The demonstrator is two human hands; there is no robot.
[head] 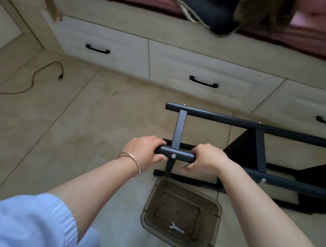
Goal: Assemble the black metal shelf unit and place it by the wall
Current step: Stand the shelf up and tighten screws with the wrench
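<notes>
Both hands, left hand [144, 151] and right hand [204, 160], gripping bolted shelf frame [176, 155] lying sideways on floor [75, 133]; wall placement pending.

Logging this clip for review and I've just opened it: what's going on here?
A person is putting together a black metal shelf frame that lies on its side on the tiled floor, in front of a row of cream drawers. Both hands grip the end of the nearest tube: the left hand at its tip, the right hand just past a silver bolt. A brown plastic tub sits on the floor near the person, with a small wrench inside.
</notes>
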